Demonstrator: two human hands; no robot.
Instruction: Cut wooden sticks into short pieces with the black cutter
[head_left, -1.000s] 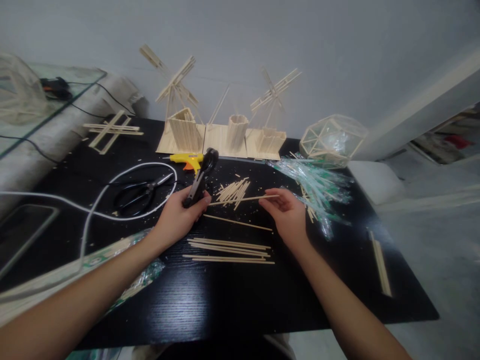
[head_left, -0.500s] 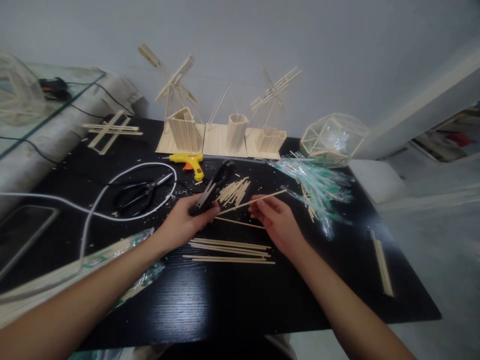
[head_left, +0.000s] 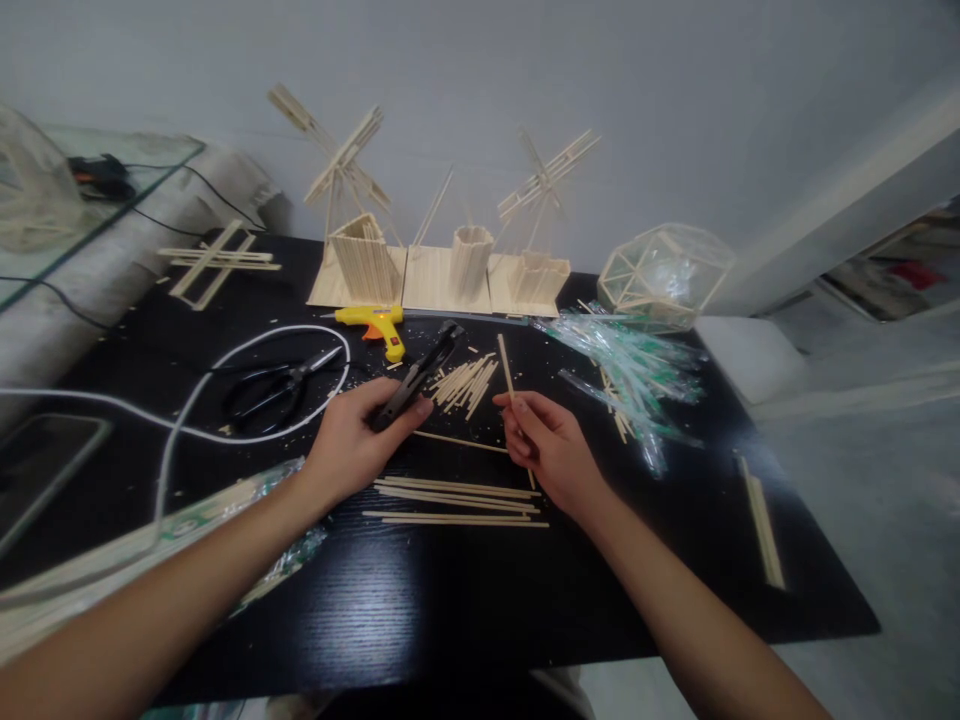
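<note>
My left hand (head_left: 365,436) is closed around a black hand cutter (head_left: 420,375), whose upper end points up and to the right. Between the fingertips of my right hand (head_left: 553,447) is a thin wooden stick (head_left: 507,366), its long part pointing away from me and its lower end showing below the fingers. Past both hands lies a pile of short cut sticks (head_left: 466,385). Another long stick (head_left: 461,441) rests on the table between the hands. Nearer to me, several long sticks (head_left: 457,492) lie side by side.
A yellow glue gun (head_left: 375,325) and black scissors (head_left: 281,388) lie on the black table (head_left: 480,610). Stick-built windmill models (head_left: 367,262) stand at the back. Plastic-wrapped sticks (head_left: 630,370) lie to the right. A white cable (head_left: 180,430) loops on the left.
My right hand has turned the stick from lying sideways towards the left hand to pointing away from me. The cutter has tilted slightly in my left hand.
</note>
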